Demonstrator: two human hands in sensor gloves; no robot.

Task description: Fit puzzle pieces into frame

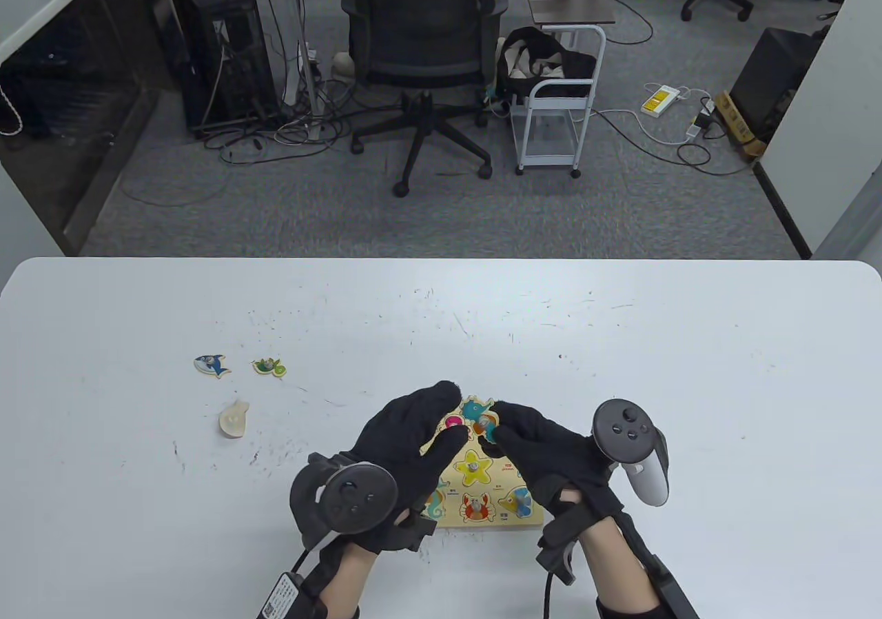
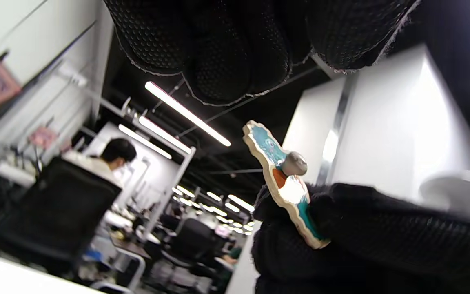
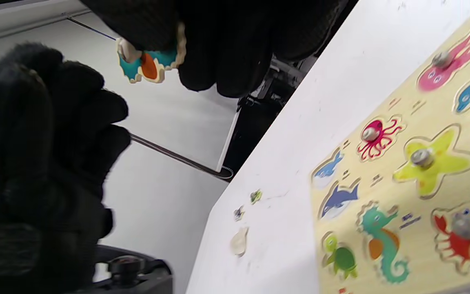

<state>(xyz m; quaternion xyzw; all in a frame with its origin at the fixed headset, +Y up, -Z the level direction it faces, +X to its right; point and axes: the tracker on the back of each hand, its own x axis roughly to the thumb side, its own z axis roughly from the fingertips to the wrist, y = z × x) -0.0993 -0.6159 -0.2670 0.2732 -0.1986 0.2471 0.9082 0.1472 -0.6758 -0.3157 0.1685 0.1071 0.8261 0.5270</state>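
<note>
right hand pinches seahorse piece above frame (starfish seated); left hand relaxed.

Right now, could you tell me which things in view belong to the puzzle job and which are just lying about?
Job:
puzzle frame
seahorse piece pinched by the right hand
left hand beside it, holding nothing
shark piece, turtle piece, face-down piece on the table

Lying about:
office chair
white cart

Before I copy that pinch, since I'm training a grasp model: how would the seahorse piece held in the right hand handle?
Probably stiff: the seahorse piece looks like flat wood and keeps its shape in the right hand's grip. Likely light, since fingertips alone carry it. Its metal knob offers a hold, though perhaps a slippery one.
</note>
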